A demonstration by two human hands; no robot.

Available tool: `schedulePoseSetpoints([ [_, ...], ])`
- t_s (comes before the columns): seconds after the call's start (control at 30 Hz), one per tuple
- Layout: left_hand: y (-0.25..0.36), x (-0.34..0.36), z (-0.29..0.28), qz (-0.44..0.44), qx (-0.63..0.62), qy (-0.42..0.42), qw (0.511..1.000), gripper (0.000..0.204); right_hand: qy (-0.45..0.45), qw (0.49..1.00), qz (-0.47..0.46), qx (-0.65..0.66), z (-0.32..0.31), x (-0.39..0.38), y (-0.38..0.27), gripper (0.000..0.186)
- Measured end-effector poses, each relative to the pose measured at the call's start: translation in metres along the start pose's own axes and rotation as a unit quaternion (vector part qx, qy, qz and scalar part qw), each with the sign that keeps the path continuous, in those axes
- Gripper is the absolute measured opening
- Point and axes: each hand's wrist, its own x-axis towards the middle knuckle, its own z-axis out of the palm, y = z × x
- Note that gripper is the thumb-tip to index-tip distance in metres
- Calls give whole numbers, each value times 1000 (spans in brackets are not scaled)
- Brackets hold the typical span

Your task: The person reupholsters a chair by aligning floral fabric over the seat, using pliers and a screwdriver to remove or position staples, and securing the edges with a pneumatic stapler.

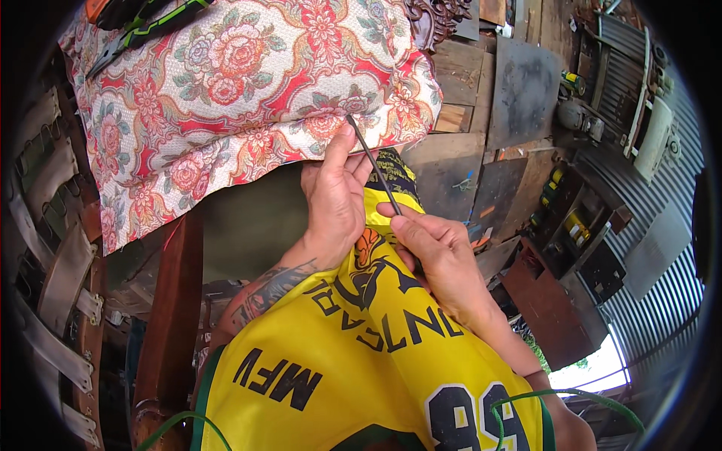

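Observation:
A floral red-and-cream patterned cushion [226, 98] lies in front of me, its near edge folded down in a ridge. My left hand [336, 184] is closed at that edge, thumb on top of the patterned fabric and the other fingers partly hidden beneath it. Between finger and thumb, my right hand [436, 244] grips a thin dark rod [376, 169]. The rod slants up and left past my left fingers, and its far tip meets the fabric beside my left thumb. Whether the tip pierces the cloth, I cannot tell.
A green-and-black tool [143, 37] with a dark pointed end rests on the cushion at the upper left. Pale straps [68, 278] on a wooden frame stand at the left, near a brown wooden post [171, 308]. To the right are wooden boards and a cluttered shelf [575, 218].

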Motion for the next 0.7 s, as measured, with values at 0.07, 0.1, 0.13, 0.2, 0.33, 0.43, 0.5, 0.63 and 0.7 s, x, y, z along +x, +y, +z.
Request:
schedulePoseSetpoints([
  [0.07,-4,0,-1,11,-1,-11,1000,46,37,995,-80,-49,7,8,15,41],
  [0.1,-5,0,-2,10,0,-12,1000,46,38,995,-81,-48,9,10,20,41],
  [0.13,-5,-1,-3,11,0,-9,1000,48,37,991,-114,-57,10,13,24,40],
  [0.2,-7,-1,-5,12,0,-6,1000,49,36,986,-147,-66,9,10,19,38],
  [0.33,-5,0,-2,15,-6,-23,1000,53,-79,989,29,119,-10,7,-6,37],
  [0.43,-6,-3,-3,8,5,-21,1000,53,-123,973,60,188,-18,6,-3,39],
  [0.5,-7,-3,-4,21,2,-20,1000,53,-43,997,31,54,-6,0,-8,38],
  [0.63,-7,-3,-2,20,2,-5,1000,53,-31,999,-6,30,5,1,0,36],
  [0.7,-8,-3,-5,14,-5,-13,1000,52,-86,989,38,110,-11,8,-2,35],
])
